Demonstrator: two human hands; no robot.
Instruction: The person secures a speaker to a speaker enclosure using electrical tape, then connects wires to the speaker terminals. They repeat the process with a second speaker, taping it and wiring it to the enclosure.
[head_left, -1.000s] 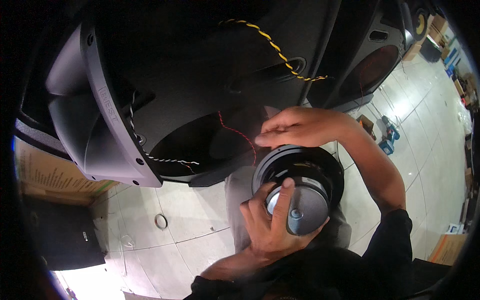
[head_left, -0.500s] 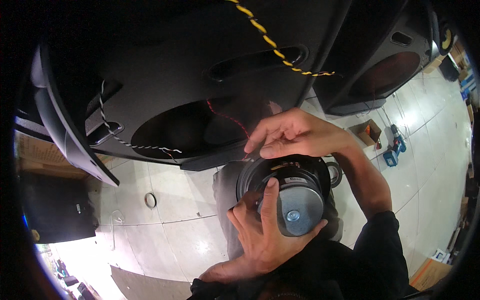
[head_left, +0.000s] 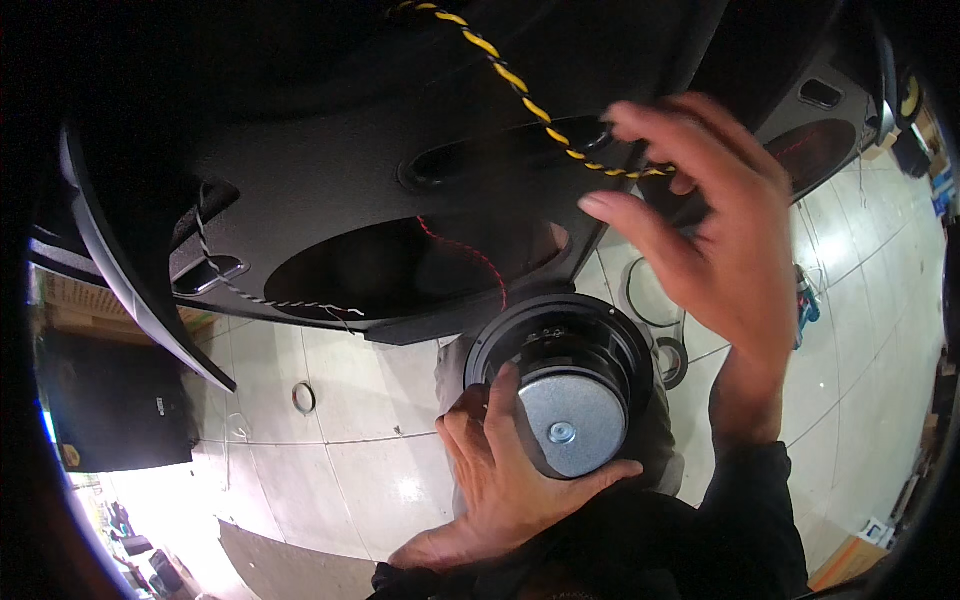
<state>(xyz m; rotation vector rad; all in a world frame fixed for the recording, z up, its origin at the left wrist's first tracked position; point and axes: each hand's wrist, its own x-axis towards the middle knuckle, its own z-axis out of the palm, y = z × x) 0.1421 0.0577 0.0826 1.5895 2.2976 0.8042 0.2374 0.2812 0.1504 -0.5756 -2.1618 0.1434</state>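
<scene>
Left hand [head_left: 508,488] partly hides the speaker driver [head_left: 588,428].

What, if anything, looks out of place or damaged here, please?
Nothing looks plainly spilled or damaged. A small ring lies by itself on the tiled floor, looking a little stray, apart from the speaker driver in the left hand.

Speaker driver [head_left: 575,415]: black frame, plain silver-grey round back.
Upper wire [head_left: 510,80] yellow/black, candy-stripe twist; middle wire [head_left: 468,249] red with dark, same twist; left wire [head_left: 250,297] grey-white/black spiral. Cabinet [head_left: 320,180] plain black; black box [head_left: 115,400] far left, small pale badge. Horn piece [head_left: 130,297] grey. Floor [head_left: 380,480] off-white tiles, thin dark grid lines. Sleeve [head_left: 750,500] solid black, trousers [head_left: 455,365] grey. Carton [head_left: 850,562] lower right, orange-brown.
</scene>
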